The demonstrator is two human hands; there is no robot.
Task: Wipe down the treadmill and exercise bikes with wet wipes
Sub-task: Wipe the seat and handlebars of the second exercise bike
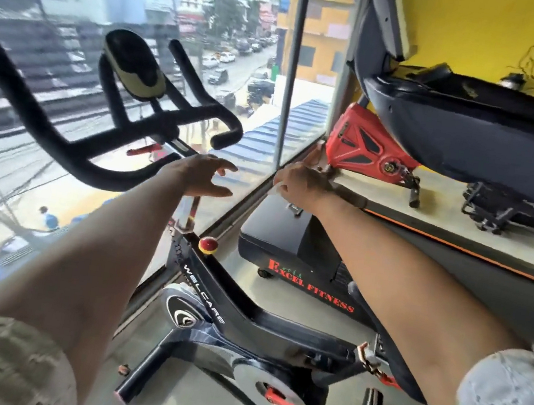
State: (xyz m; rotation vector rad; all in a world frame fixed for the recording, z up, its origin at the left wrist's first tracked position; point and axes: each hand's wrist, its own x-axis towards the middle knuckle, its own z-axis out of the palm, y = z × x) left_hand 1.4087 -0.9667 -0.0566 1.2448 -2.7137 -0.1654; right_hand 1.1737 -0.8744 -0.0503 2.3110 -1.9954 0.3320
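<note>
The fingers of the right hand [299, 184] are turned away from the camera and blurred, so it cannot be told whether they are curled or straight. A thin pale scrap [275, 188] is seen at that hand's lower left edge; it may be a wet wipe, but it is too small to be identified. The right side of the view is smeared and warped, and the dark body [474, 135] above the red bike [359, 143] is cut off by the frame edge. The upper stem of the black exercise bike [243, 315] is hidden behind the left hand [202, 176]. That hand is held open with fingers spread and nothing in it, just below the right tip of the handlebar [61, 139] and apart from it. The right hand is reached out over the front of the treadmill [275, 234], close beside the red bike's housing; contact cannot be judged. The black bike stands just beside the window glass [80, 4], with the treadmill's hood near its right side. A gap of open air lies between the two hands, and a strip of bare floor [241, 274] is seen between bike frame and treadmill.
</note>
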